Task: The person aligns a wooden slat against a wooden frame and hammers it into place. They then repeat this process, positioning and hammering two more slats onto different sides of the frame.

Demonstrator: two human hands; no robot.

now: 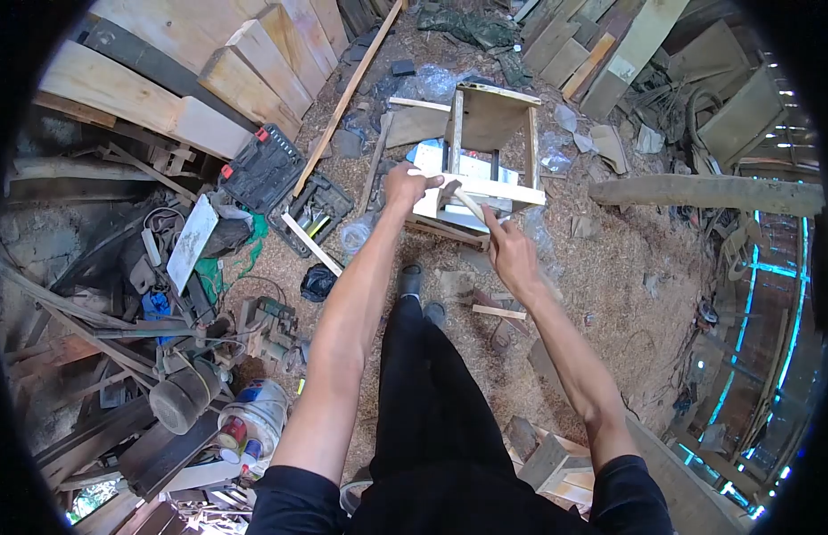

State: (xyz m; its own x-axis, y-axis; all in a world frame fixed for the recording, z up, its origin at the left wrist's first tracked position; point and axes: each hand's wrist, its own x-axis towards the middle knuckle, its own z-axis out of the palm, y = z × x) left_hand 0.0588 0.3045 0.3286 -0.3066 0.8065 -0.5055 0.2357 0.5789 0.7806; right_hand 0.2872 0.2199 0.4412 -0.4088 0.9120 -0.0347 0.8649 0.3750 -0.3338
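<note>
My left hand (403, 187) is closed around the left end of a pale wooden strip (503, 189), its thumb lying along the top. The strip lies across the near side of a wooden frame (531, 143) with slim posts and a panel at the back. In my right hand (514, 254) is a hammer (470, 204), held by its light wooden handle. Its dark head is beside my left thumb, over the strip. White and blue sheets (472, 168) show inside the frame.
An open black tool case (316, 209) lies left of the frame on the shavings-covered floor. Boards (253, 71) lean at the back left. A thick beam (699, 192) juts in from the right. A paint bucket (258, 406) stands at lower left, and offcuts (498, 312) lie near my feet.
</note>
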